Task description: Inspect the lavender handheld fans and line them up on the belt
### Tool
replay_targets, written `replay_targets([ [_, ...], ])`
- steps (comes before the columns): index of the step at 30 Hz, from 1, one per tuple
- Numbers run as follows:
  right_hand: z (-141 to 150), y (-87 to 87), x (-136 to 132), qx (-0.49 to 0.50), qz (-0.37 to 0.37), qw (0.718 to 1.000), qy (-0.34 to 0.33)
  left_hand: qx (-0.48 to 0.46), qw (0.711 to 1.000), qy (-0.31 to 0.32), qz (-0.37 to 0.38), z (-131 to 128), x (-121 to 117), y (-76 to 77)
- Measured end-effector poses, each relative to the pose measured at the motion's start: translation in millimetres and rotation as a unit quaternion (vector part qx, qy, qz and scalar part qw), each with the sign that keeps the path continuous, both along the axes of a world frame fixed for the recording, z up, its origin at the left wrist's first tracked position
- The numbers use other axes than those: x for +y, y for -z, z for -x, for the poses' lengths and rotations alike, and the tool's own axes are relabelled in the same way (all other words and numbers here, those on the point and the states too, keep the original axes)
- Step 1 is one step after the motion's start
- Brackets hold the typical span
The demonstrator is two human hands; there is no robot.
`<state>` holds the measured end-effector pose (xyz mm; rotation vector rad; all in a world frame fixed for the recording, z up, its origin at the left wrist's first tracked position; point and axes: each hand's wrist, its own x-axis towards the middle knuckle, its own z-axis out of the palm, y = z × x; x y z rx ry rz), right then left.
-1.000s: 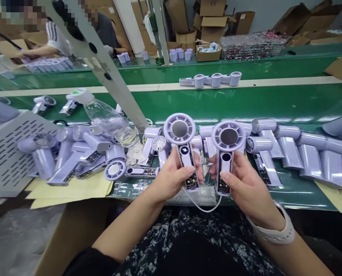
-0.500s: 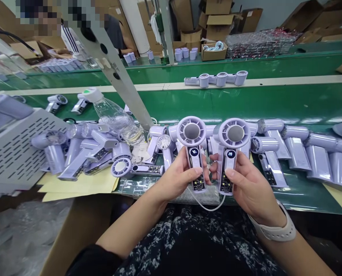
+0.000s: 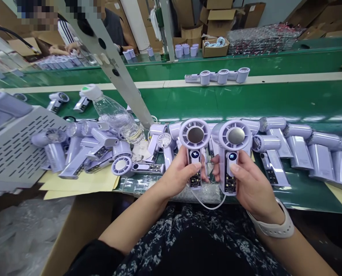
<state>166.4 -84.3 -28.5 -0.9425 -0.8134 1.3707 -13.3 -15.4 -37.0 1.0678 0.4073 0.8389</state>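
Left hand (image 3: 175, 174) clamped on left fan (image 3: 195, 134), display lit 70; right hand (image 3: 253, 180) clamped on right fan (image 3: 235, 136), display lit 20. Both fans right of clear bottle (image 3: 113, 113), above green desk (image 3: 297, 195). White cable (image 3: 209, 208) right of bottle, nearer the person. Fan pile (image 3: 73, 153) and perforated grey box (image 3: 21, 149) left of bottle.

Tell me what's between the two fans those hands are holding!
The head view shows fingertips of the left hand and right hand between the left fan and right fan, with a purple fan behind and a white cable below.
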Motion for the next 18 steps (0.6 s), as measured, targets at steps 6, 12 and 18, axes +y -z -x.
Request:
replay_targets([
  [6, 3.4, 6.8, 2.5, 0.019, -0.010, 1.000, -0.002, 0.010, 1.000, 0.009, -0.005, -1.3, 1.3, 4.5],
  [12, 2.8, 8.3, 1.3, 0.005, -0.026, 1.000, -0.003, 0.026, 0.999, -0.010, 0.019, -2.7, -1.5, 1.9],
  [18, 0.7, 3.4, -0.3, -0.005, -0.044, 0.999, -0.014, 0.024, 0.999, -0.014, 0.019, -1.7, -2.1, 0.0],
])
